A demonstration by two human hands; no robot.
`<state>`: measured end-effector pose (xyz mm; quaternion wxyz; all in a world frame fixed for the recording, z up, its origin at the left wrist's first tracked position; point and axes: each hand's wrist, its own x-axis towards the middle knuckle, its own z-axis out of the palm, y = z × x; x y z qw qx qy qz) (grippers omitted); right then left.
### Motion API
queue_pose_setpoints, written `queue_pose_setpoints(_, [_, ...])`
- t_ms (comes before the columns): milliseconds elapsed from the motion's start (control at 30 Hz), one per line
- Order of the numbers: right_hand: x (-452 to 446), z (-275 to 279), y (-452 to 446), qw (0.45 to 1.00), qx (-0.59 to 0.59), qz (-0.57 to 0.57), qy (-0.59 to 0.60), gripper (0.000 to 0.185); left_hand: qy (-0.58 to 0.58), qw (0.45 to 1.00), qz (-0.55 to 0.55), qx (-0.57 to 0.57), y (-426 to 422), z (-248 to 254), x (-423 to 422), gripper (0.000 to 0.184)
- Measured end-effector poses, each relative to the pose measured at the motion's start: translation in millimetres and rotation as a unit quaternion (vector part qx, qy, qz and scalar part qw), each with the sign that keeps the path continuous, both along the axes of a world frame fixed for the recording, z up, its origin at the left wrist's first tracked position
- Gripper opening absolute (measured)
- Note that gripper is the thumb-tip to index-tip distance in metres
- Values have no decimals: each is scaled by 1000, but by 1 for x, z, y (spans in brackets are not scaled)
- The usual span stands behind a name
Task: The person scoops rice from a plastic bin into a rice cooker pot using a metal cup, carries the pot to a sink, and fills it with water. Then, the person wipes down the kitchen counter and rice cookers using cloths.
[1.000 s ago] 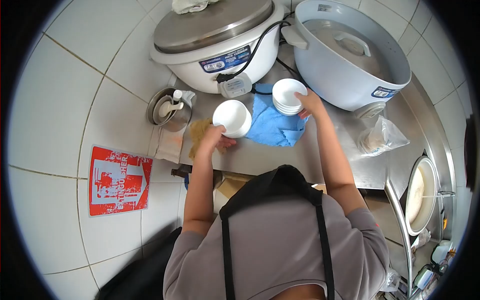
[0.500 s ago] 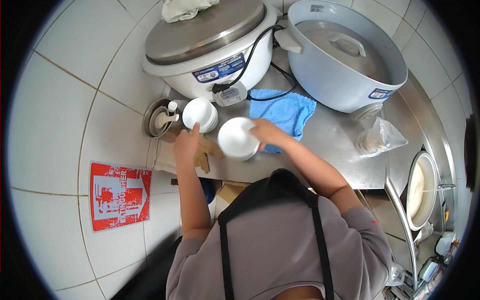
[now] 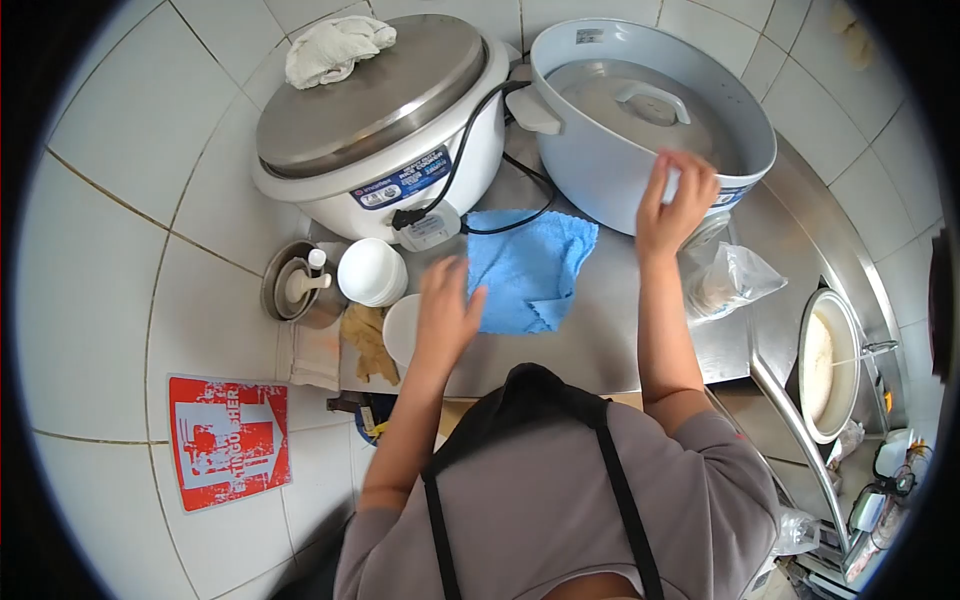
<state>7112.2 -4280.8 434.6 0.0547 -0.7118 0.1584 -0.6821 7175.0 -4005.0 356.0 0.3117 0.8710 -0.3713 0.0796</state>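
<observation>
A single white bowl (image 3: 401,332) rests near the front of the steel counter, partly covered by my left hand (image 3: 447,308). That hand is slightly blurred, its thumb apart from its fingers, and nothing shows in it. Just behind the bowl stands a small stack of white bowls (image 3: 371,272). My right hand (image 3: 677,208) is raised before the large pale-blue rice cooker (image 3: 600,165), fingers loosely apart and holding nothing visible. Between my hands a blue cloth (image 3: 528,270) lies spread on the counter.
A lidded white rice cooker (image 3: 330,200) with a white cloth (image 3: 338,50) on top stands at back left. Steel containers (image 3: 287,283) with a white-handled utensil sit beside the bowls. A brown cloth (image 3: 366,340), a plastic bag (image 3: 733,283) and a pot of rice (image 3: 848,375) are also around.
The bowl my right hand held now rests by the stack, near my left hand. My right hand has moved right, up to the pale-blue cooker. The view has shifted slightly.
</observation>
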Motion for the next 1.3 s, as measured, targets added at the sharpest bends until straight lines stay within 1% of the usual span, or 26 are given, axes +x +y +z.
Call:
queue_pose_setpoints(33, [3,2,-16,999,-9,-20,28,11,19,997,-73,-13,-24,-7,12,44])
queue_pose_setpoints(100, [7,-4,-35,994,-18,-57,86,14,56,988,-137,49,-72,-37,41,44])
queue_pose_setpoints(167, [1,-10,-41,990,-11,-30,135,20,-32,987,-102,124,-116,-71,70,42])
queue_pose_setpoints(200, [1,-9,-45,988,-10,-17,156,23,2,981,-87,175,-131,-67,78,40])
queue_pose_setpoints(267, [-2,-8,-49,990,5,1,143,27,76,955,-59,279,-148,-63,83,37])
queue_pose_setpoints(300, [-3,-8,-51,991,12,9,135,28,54,956,-62,282,-152,-63,87,36])
queue_pose_setpoints(367, [-12,-7,-58,987,26,19,160,28,12,955,-68,289,-155,-64,94,34])
queue_pose_setpoints(467, [-21,-5,-67,984,26,28,172,28,129,973,-34,189,-156,-56,105,31])
queue_pose_setpoints(500, [-22,-4,-69,984,23,31,173,28,97,987,-19,123,-155,-49,106,28])
queue_pose_setpoints(567, [-24,-4,-68,983,6,38,180,23,39,999,11,-9,-148,-29,100,23])
queue_pose_setpoints(600, [-26,-3,-68,982,-2,43,184,21,67,997,20,-38,-144,-15,98,22])
queue_pose_setpoints(667, [-26,0,-53,995,14,57,78,14,123,987,38,-96,-138,15,95,21])
queue_pose_setpoints(700, [-25,1,-44,997,21,64,24,12,74,990,33,-116,-134,25,93,21])
queue_pose_setpoints(733, [-29,-7,-31,998,9,45,44,11,23,990,28,-137,-131,34,91,20])
queue_pose_setpoints(800, [-20,-39,11,975,91,181,95,7,-73,980,21,-183,-128,36,91,22])
queue_pose_setpoints(833, [-12,-59,34,929,186,243,207,7,-57,986,19,-156,-126,31,94,22])
queue_pose_setpoints(867, [1,-85,47,892,201,223,338,18,-42,991,17,-128,-123,23,97,22])
queue_pose_setpoints(900, [10,-103,61,858,234,185,419,28,-25,995,16,-100,-121,14,98,22])
queue_pose_setpoints(933, [18,-119,71,815,265,144,495,39,-61,997,16,-53,-120,8,96,24])
queue_pose_setpoints(1033, [40,-145,82,752,228,54,616,61,-53,994,84,48,-129,-6,89,25])
queue_pose_setpoints(1067, [46,-152,83,736,240,46,631,65,-59,989,89,107,-133,-10,88,27])
queue_pose_setpoints(1133, [57,-147,87,704,257,31,661,73,72,988,40,128,-140,-21,98,28])
queue_pose_setpoints(1167, [59,-151,93,712,252,9,655,75,140,980,15,138,-143,-30,103,29])
queue_pose_setpoints(1200, [65,-157,96,722,244,-14,647,78,142,987,-16,76,-145,-35,111,29])
queue_pose_setpoints(1233, [73,-160,95,735,236,-36,635,81,123,992,-15,3,-146,-17,107,28])
queue_pose_setpoints(1300, [85,-167,91,777,200,-45,595,79,80,988,-15,-134,-141,27,93,27])
